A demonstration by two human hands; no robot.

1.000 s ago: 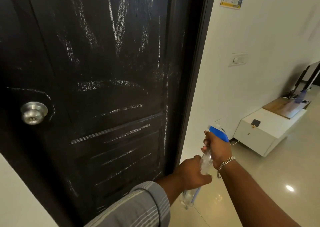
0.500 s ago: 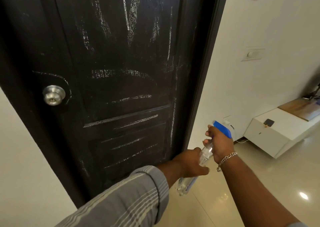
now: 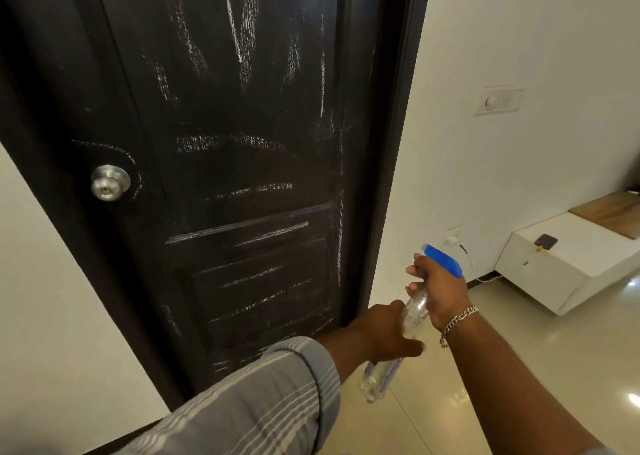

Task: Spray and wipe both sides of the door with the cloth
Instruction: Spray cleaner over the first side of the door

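Head view: my right hand (image 3: 438, 290) grips the spray bottle (image 3: 412, 316), left hand (image 3: 382, 331) touching it, fingers relaxed. Aimed off the door (image 3: 225, 142), mist could wet the floor (image 3: 519, 368).

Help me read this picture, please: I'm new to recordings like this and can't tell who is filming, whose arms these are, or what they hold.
No machine here: a person wears a camera on the head, looking forward and down, so both arms are their own. The single view shows a dark wooden door with a round metal knob and whitish streaks on its panels. The right hand, with a chain bracelet at its wrist, grips the neck of a clear spray bottle just under its blue trigger head. The left hand, in a striped sleeve, rests against the bottle's body. No cloth is visible. At right, a low white cabinet stands on a glossy tiled floor.
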